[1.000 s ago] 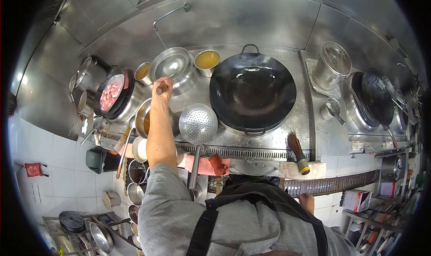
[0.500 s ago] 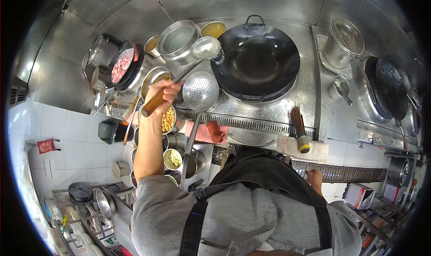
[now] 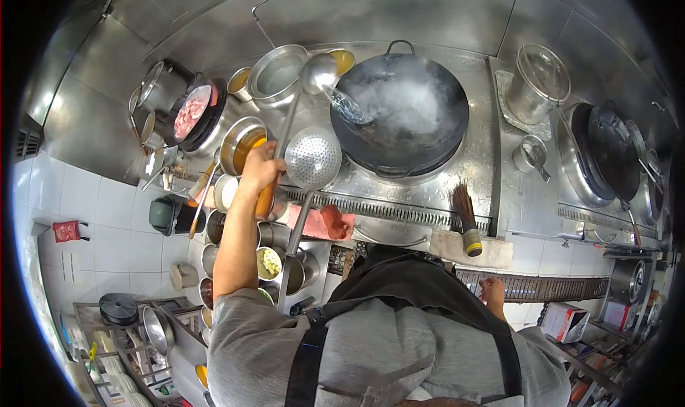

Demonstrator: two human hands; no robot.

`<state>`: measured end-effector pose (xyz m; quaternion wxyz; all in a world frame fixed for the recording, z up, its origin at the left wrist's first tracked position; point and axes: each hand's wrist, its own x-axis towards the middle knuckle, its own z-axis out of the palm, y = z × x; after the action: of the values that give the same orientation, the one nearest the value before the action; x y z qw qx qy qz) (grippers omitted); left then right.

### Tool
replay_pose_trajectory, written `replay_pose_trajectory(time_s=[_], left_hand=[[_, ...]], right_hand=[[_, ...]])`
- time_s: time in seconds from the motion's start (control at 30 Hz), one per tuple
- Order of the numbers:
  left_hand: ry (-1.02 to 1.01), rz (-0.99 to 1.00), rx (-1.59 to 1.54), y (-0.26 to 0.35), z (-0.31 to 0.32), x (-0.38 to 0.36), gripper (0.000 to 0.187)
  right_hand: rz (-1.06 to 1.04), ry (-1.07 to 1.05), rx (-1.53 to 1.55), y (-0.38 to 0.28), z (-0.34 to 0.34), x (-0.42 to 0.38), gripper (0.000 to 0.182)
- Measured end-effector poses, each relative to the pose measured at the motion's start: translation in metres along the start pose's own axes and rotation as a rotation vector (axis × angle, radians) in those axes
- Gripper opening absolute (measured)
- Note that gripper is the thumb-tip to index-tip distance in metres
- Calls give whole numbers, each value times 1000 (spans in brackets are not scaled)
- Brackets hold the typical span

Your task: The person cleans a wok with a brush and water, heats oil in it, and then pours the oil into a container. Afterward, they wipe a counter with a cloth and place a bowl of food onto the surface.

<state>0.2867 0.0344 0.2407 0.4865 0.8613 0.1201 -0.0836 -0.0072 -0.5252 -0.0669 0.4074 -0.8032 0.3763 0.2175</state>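
Observation:
My left hand is closed around the wooden handle of a ladle, whose bowl is tipped beside the wok. Clear liquid streams from the bowl into the wok, and steam rises there. Below the ladle, a perforated skimmer rests with its long handle toward me. A metal pot with orange-yellow liquid stands by my left hand. Low by my right side hangs my right hand, its fingers loosely curled, with nothing visible in them.
A bamboo brush lies on the stove's front ledge near a red cloth. A strainer-topped pot stands to the right. Raw meat sits at the left. Several ingredient pots, one with pale chopped pieces, stand below my left arm.
My left hand has lowered slightly and turned the ladle, tipping its bowl. Liquid now pours into the wok, and steam has appeared. The right hand stays by my side.

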Motion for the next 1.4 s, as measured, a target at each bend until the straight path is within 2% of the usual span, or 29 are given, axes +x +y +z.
replay_pose_trajectory(time_s=[0.07, 0.13, 0.17, 0.23, 0.27, 0.33, 0.4, 0.47, 0.5, 0.53, 0.6, 0.63, 0.8, 0.87, 0.9, 0.93, 0.97, 1.03, 1.07, 1.1, 1.13, 1.17, 1.2, 1.27, 1.3, 1.33, 1.4], left_hand=[[192, 135, 325, -16, -17, 38, 51], [359, 171, 634, -33, -37, 92, 45], [369, 176, 624, -36, -48, 117, 45], [381, -56, 708, -39, -66, 166, 43], [382, -43, 696, -43, -72, 187, 43], [390, -180, 656, -52, -79, 227, 42], [353, -156, 673, -57, -85, 256, 41], [202, -185, 590, -54, -87, 274, 44], [209, -168, 440, -79, -87, 306, 32], [196, -159, 442, -114, -86, 339, 32], [131, 202, -759, -166, -77, 385, 13], [101, 55, -1530, -112, -66, 325, 4], [65, 43, -1544, -79, -75, 289, 4], [-26, 51, -1504, -48, -73, 248, 5], [-129, -71, -1501, -24, -74, 223, 9], [-120, -67, -1492, -13, -72, 208, 9], [-179, -84, -1479, -4, -70, 193, 10], [-311, -92, -1476, 11, -62, 168, 12], [-298, -86, -1466, 17, -55, 157, 12], [-377, -111, -1483, 24, -46, 146, 12], [-457, -139, -1499, 30, -36, 135, 13], [-445, -135, -1489, 36, -24, 124, 13], [-485, -180, -1518, 43, -9, 113, 14], [-518, -225, -1542, 52, 21, 97, 15], [-512, -244, -1548, 51, 39, 95, 15], [-512, -261, -1553, 50, 56, 94, 16], [-528, -292, -1515, 46, 90, 95, 49]], right_hand=[[-46, 28, -71, 10, 4, -2, 26], [-73, 57, -98, -11, 0, -29, 25], [-103, 81, -123, -14, 2, -38, 24], [-137, 126, -143, -20, 8, -54, 24], [-75, 139, -82, -23, 12, -62, 23], [-12, 171, -16, -40, 18, -81, 22], [-24, 202, -76, -57, 23, -102, 21], [-11, 178, -139, -65, 26, -111, 19], [1, 179, -139, -68, 29, -115, 20], [16, 176, -140, -69, 31, -120, 20], [46, 169, -154, -65, 33, -119, 21], [31, 180, -169, -65, 34, -122, 22], [54, 163, -150, -55, 33, -128, 24], [34, 151, -151, -47, 29, -120, 23], [-3, 159, -158, -42, 27, -113, 22], [-42, 167, -164, -40, 25, -108, 22], [-98, 224, -112, -38, 24, -103, 20], [-118, 180, -158, -19, 18, -74, 20], [-153, 159, -178, -9, 15, -59, 21], [-162, 146, -172, -7, 11, -46, 21], [-81, 106, -125, -6, 6, -35, 22], [2, 66, -80, 2, 2, -24, 24], [-4, 55, -77, 19, 2, -7, 24], [-211, 171, -123, 72, 9, 38, 26], [-60, 105, -49, 41, -9, 12, 28], [-61, 104, -43, 50, -12, 16, 28], [-123, 157, -49, 72, -17, 27, 28]])
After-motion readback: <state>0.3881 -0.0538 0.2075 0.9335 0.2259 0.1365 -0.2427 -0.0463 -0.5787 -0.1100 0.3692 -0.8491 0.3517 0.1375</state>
